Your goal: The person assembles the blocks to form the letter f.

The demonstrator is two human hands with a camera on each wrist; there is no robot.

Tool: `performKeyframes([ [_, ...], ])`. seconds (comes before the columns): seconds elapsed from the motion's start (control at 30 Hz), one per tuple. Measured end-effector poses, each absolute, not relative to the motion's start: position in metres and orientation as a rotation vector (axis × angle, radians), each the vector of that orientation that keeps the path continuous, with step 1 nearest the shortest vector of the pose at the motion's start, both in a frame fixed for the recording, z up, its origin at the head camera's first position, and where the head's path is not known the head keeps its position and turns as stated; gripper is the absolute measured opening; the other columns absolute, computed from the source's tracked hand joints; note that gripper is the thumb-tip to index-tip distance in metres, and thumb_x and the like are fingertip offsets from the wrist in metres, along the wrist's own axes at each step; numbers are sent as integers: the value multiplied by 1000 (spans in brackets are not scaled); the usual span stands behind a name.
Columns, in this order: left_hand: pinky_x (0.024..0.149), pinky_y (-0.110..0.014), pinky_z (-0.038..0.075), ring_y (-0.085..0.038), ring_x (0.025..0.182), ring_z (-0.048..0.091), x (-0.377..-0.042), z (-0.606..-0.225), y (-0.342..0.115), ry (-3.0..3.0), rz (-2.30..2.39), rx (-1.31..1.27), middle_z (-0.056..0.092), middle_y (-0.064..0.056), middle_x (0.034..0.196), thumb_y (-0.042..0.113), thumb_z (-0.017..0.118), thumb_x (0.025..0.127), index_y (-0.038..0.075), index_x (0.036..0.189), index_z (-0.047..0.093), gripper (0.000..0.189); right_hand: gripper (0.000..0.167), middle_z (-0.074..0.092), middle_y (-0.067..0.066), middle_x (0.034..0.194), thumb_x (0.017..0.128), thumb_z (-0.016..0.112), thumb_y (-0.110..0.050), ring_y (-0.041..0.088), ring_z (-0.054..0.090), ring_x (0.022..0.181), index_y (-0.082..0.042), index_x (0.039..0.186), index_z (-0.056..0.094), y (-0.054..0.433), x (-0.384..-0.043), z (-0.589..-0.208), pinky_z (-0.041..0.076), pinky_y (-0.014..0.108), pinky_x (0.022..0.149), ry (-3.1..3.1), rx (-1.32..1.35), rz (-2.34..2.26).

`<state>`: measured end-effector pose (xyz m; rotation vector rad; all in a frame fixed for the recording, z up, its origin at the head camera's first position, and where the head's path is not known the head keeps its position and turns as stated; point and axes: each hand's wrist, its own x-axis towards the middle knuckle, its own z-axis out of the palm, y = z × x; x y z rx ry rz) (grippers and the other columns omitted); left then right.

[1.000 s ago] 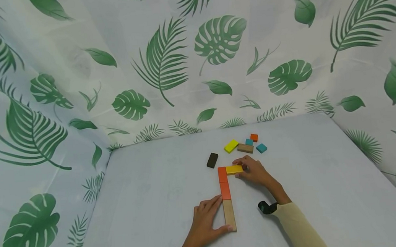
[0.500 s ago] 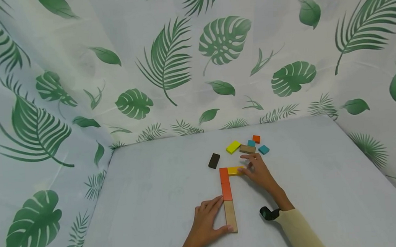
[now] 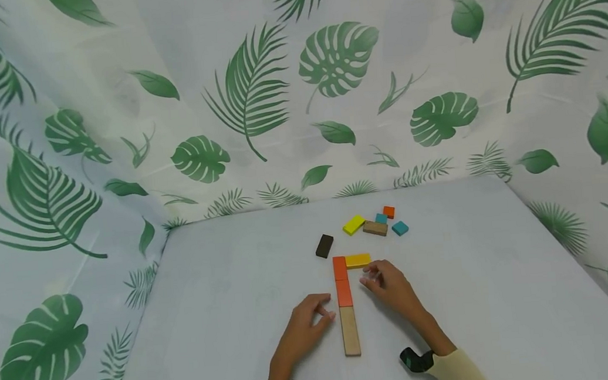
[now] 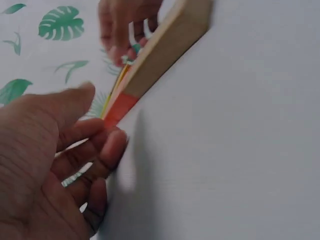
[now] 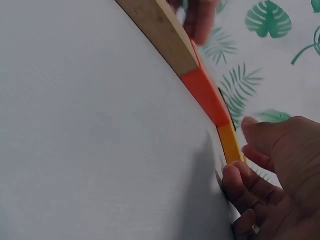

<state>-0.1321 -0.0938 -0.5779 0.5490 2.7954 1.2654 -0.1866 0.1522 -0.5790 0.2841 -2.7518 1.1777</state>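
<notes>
Angled row of blocks (image 3: pixel 345 300) seen on a white table (image 3: pixel 228 313)

A leaf-printed cloth (image 3: pixel 292 179) was hung behind and beside the table. Cream sleeves (image 3: pixel 458 370) and black wrist devices (image 3: pixel 416 359) were worn. The left hand (image 3: pixel 303 328) was held just left of the row, fingers loosely bent, thumb and forefinger apart. The right hand (image 3: pixel 392 284) was held, loosely curved with thumb apart, by the free end of an amber block (image 3: pixel 358 261); whether that block was touched could not be told.

The row was formed, from the near end, by a long wooden block (image 3: pixel 350 331) and two orange blocks (image 3: pixel 344 292), with the amber block set crosswise at the far one's right side. Beyond it were scattered a dark block (image 3: pixel 324 245), a bright yellow block (image 3: pixel 354 225), a tan block (image 3: pixel 375 227), two blue blocks (image 3: pixel 400 228) and a small orange square (image 3: pixel 388 212).

In the left wrist view, the wooden block's thick side was shown and the orange end was overlapped by the left fingertips; from the head, a gap was revealed there.
</notes>
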Motion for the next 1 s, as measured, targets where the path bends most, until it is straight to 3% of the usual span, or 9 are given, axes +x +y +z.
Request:
performKeyframes([
  [0.1,78,-24,49,-6,85,57,-157,-576,-97,2844,1365,501,67,0,98,21,62,96,8,116,66,24,23,55,-3,83,85,77,-19,9,49,74,-10,101,64,148,-173,-579,44,21,66,-2787,309,1194],
  [0.2,71,-22,48,-10,79,57,-185,-576,-98,2934,1404,443,64,-4,87,10,64,93,3,105,68,15,29,55,-6,84,83,79,-24,7,48,74,-14,105,64,140,-160,-578,43,19,66,-2839,311,1228],
  [0.37,68,-23,42,-12,76,49,-226,-570,-98,2922,1324,273,56,-5,82,13,68,91,-1,110,65,24,50,55,-10,92,80,80,-37,2,46,76,-21,123,60,126,-142,-575,39,21,69,-2914,395,1150],
  [0.53,70,-30,36,-16,79,45,-249,-566,-93,2948,1115,143,51,-6,87,29,69,91,4,116,64,36,59,57,-13,97,81,77,-44,-1,45,81,-23,133,58,119,-130,-578,30,25,72,-2914,488,1040],
  [0.7,80,-43,41,-25,95,53,-260,-564,-81,3008,974,66,57,-11,103,44,68,90,10,120,64,46,59,58,-12,99,82,76,-45,0,45,83,-24,135,59,119,-126,-581,28,26,73,-2886,492,1018],
  [0.83,83,-50,42,-30,105,53,-263,-561,-72,3039,905,71,57,-14,113,46,68,89,10,121,64,48,62,57,-13,101,82,75,-48,1,44,86,-25,137,57,121,-125,-583,28,26,74,-2887,485,962],
  [1.0,80,-47,46,-26,100,56,-262,-557,-73,3063,878,156,58,-12,112,35,67,92,9,118,66,37,63,59,-10,102,82,74,-50,3,46,89,-24,137,57,125,-124,-583,29,27,74,-2865,492,940],
])
